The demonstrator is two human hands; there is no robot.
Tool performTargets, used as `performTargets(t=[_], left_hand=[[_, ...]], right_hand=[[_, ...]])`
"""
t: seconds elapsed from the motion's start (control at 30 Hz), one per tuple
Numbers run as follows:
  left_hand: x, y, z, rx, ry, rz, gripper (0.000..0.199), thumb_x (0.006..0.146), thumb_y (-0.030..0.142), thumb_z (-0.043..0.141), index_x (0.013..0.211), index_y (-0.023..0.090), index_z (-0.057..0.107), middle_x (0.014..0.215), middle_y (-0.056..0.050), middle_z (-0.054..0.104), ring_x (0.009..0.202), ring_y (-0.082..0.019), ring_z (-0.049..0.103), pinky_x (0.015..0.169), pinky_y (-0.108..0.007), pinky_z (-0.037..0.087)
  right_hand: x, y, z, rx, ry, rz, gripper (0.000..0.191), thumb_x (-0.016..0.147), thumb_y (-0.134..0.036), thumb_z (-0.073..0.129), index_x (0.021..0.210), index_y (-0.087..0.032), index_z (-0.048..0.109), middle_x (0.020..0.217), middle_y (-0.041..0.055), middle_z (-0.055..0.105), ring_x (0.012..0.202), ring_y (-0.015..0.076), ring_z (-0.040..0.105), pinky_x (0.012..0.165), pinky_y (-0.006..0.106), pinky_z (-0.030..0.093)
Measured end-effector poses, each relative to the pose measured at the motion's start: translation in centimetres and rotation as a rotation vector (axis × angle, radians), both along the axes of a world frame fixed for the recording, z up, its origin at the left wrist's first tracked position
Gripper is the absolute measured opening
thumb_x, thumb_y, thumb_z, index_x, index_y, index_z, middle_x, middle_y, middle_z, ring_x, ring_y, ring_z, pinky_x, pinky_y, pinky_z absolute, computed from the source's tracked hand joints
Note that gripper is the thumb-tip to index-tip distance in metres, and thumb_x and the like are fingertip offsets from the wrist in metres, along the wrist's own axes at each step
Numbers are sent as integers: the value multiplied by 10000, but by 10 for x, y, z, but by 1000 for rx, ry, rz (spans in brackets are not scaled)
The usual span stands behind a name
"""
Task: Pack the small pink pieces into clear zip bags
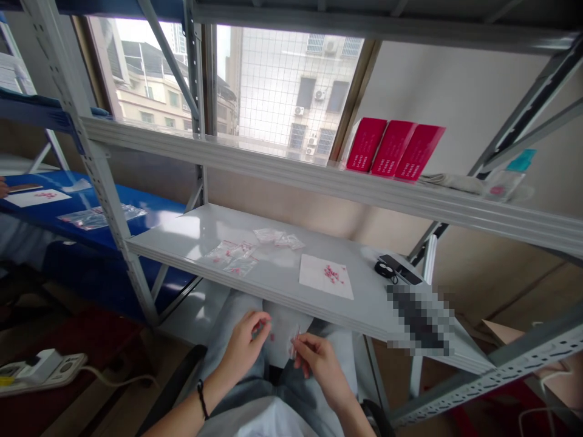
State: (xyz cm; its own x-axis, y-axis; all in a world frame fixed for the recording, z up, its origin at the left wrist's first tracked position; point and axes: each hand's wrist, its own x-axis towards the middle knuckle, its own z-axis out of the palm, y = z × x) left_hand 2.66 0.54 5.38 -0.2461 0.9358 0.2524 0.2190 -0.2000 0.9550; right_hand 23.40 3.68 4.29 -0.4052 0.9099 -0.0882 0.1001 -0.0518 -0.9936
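Over my lap, my left hand (pixel 249 338) is closed, its thumb and fingertips drawn together; whatever it pinches is too small to make out. My right hand (pixel 316 359) pinches a small clear plastic bag (pixel 295 341) seen nearly edge-on. A tiny pink-red piece (pixel 272 336) shows between the two hands; what it rests on is unclear. On the grey shelf table ahead, a white paper sheet (pixel 312 276) carries a cluster of small pink-red pieces (pixel 334 274). Left of it lie several clear bags (pixel 237 258), some with pink-red bits inside, and more clear bags (pixel 279 238) behind.
A dark phone (pixel 401 269) and a black coiled item (pixel 385 269) lie at the table's right, near a blurred-out dark patch. Three red boxes (pixel 392 149) and a teal-topped bottle (pixel 507 176) stand on the upper shelf. A power strip (pixel 50 370) sits lower left. Another person's hand shows far left.
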Motion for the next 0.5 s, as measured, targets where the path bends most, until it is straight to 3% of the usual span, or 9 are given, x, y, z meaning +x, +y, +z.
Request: performTargets(t=[0.17, 0.4, 0.5], left_hand=[[22, -17, -5, -68, 10, -230, 163, 883, 354, 645, 895, 270, 785, 836, -64, 746, 769, -230, 669, 722, -281, 494], [31, -14, -24, -151, -114, -228, 224, 866, 436, 663, 844, 225, 735, 784, -51, 722, 745, -217, 670, 672, -259, 495], [26, -11, -26, -184, -67, -244, 318, 899, 464, 603, 751, 195, 688, 675, -16, 660, 671, -185, 621, 629, -242, 453]], right_hand=[[-12, -5, -24, 14, -7, -42, 397, 872, -541, 652, 800, -156, 711, 569, -13, 625, 408, 91, 423, 412, 212, 292], [-26, -12, -33, 254, -65, -99, 345, 874, -456, 679, 684, -168, 664, 617, -13, 600, 589, 129, 491, 554, 227, 362], [-27, -12, -34, 232, -86, -50, 357, 880, -472, 667, 691, -168, 667, 608, -12, 598, 563, 123, 487, 532, 223, 356]])
